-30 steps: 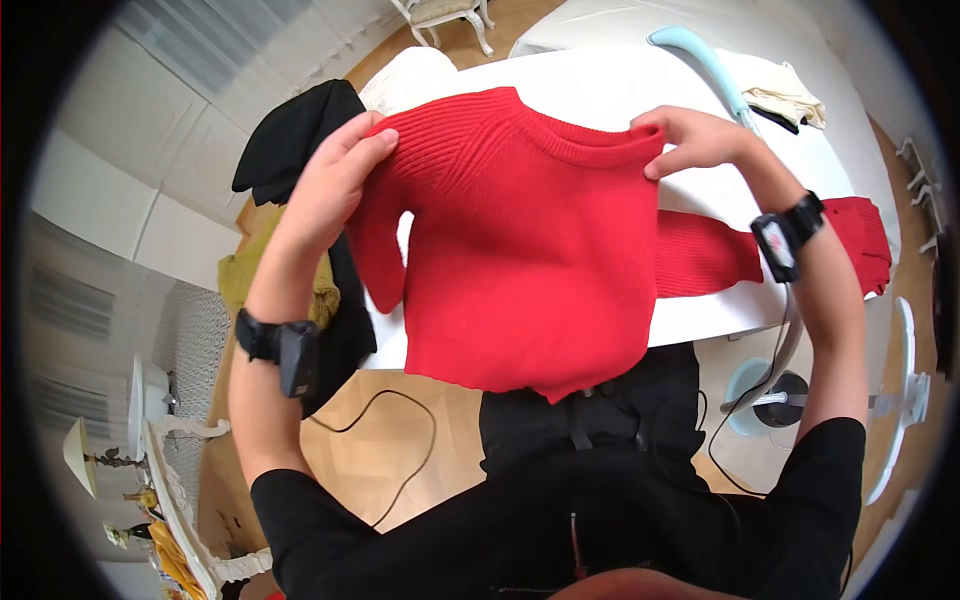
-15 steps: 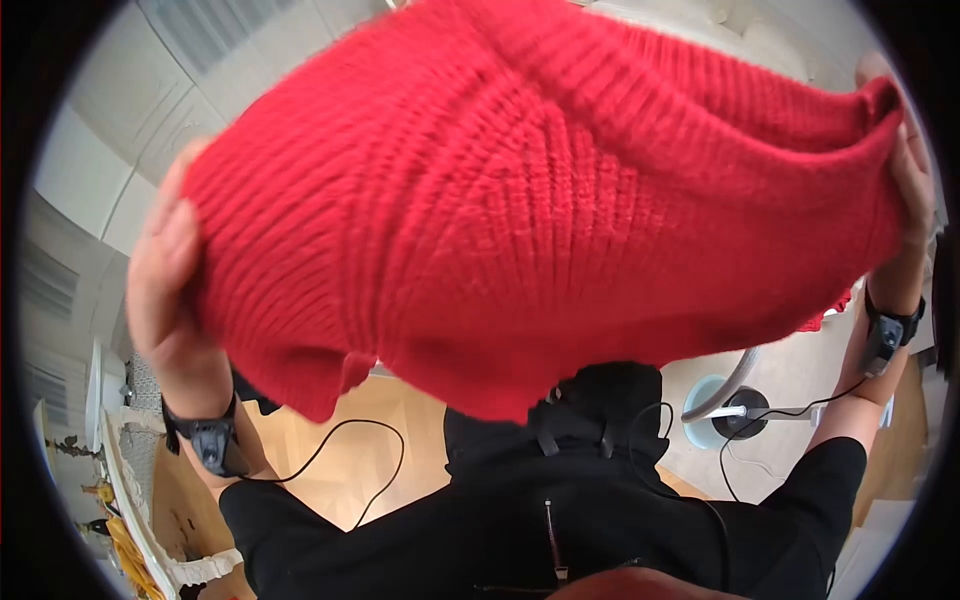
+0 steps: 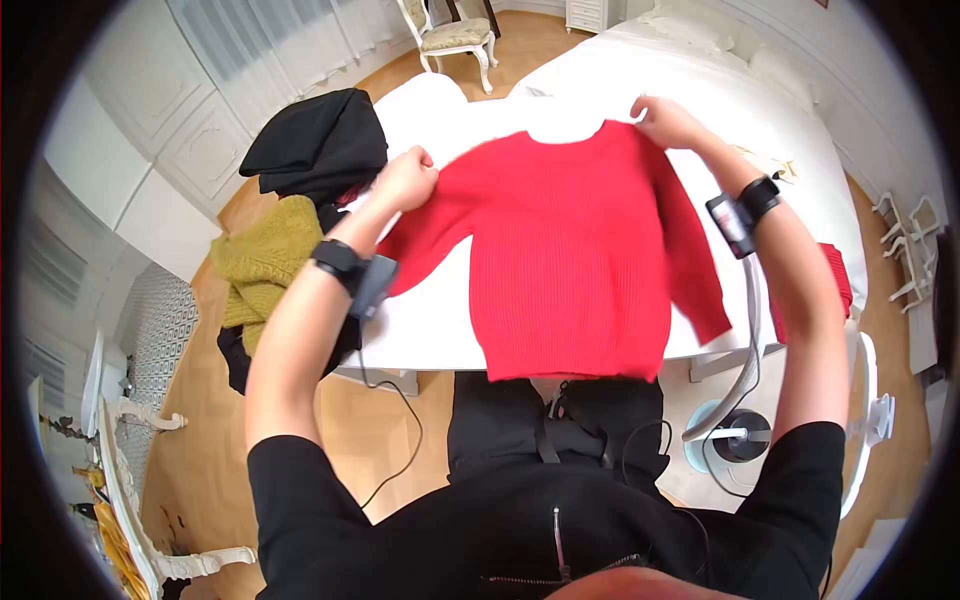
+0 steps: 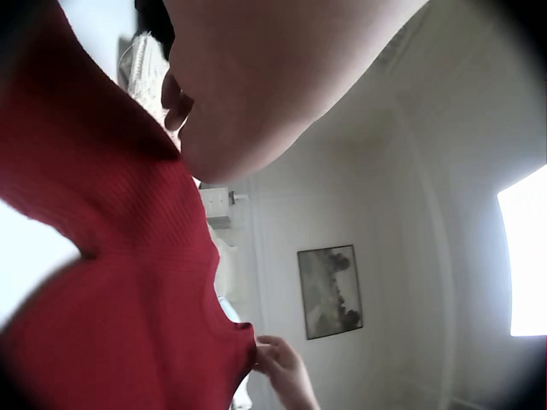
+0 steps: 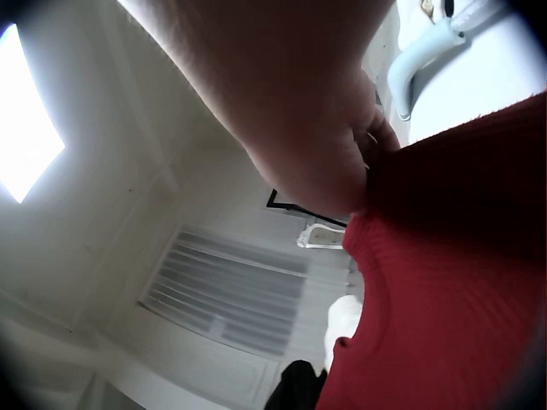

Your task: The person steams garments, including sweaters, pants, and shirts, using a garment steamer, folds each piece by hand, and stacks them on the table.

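Note:
A red ribbed knit sweater (image 3: pixel 575 250) is spread out over the white table (image 3: pixel 425 325), its neckline away from the body and its hem at the front edge. My left hand (image 3: pixel 408 180) grips it at the left, near the shoulder and upper sleeve. At the opposite shoulder my right hand (image 3: pixel 670 125) pinches the knit, fingertips close to the collar. Both sleeves hang out to the sides. In the right wrist view, the fingers curl into the red fabric (image 5: pixel 453 248); in the left wrist view, the palm hides most of that hold.
Left on the table lie folded black clothes (image 3: pixel 320 140) and a mustard knit (image 3: pixel 270 255). A second red knit (image 3: pixel 836 280) sits at the right end. A grey hose (image 3: pixel 735 390) runs down to a base on the floor. Beyond the table stands a chair (image 3: pixel 455 38).
Both hands lifted the sweater up towards the head, then brought it down and away onto the table. It now lies flatter, with both sleeves out and the whole front showing.

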`<control>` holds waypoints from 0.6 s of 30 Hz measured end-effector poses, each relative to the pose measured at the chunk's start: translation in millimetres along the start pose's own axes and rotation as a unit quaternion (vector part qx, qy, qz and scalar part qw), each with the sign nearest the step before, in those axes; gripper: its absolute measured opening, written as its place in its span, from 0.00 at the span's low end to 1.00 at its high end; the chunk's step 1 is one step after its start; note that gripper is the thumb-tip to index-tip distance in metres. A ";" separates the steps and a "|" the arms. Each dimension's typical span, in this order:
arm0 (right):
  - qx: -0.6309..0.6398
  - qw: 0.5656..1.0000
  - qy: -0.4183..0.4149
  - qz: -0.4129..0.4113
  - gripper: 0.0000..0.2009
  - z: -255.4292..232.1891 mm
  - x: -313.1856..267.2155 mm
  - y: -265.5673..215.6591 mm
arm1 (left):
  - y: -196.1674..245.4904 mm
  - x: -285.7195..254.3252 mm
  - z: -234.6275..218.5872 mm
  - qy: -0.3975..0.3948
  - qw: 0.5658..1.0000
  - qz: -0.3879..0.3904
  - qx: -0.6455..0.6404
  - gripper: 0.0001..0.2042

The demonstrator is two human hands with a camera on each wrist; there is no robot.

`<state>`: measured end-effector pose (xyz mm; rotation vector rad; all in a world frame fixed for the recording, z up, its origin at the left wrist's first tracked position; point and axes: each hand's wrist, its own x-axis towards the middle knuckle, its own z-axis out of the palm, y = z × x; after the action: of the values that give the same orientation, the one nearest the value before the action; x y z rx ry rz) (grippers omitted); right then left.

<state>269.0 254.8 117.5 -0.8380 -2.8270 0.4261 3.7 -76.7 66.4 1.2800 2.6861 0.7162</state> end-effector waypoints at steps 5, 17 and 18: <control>-0.039 0.998 0.041 -0.035 0.24 77.1 -17.9 -20.8 | 43.5 -14.9 55.4 0.021 0.979 0.199 0.036 0.19; 0.265 0.948 0.023 -0.172 0.31 129.1 3.4 40.6 | 30.9 -31.5 96.4 -0.050 0.968 0.158 0.186 0.31; 0.281 0.937 0.037 -0.204 0.31 129.2 7.1 44.8 | 27.1 -29.9 95.7 -0.047 0.967 0.162 0.189 0.31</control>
<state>255.6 265.7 -18.4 -0.1440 -2.4917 1.0295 67.9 -48.4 -10.3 1.8178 2.6466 0.1521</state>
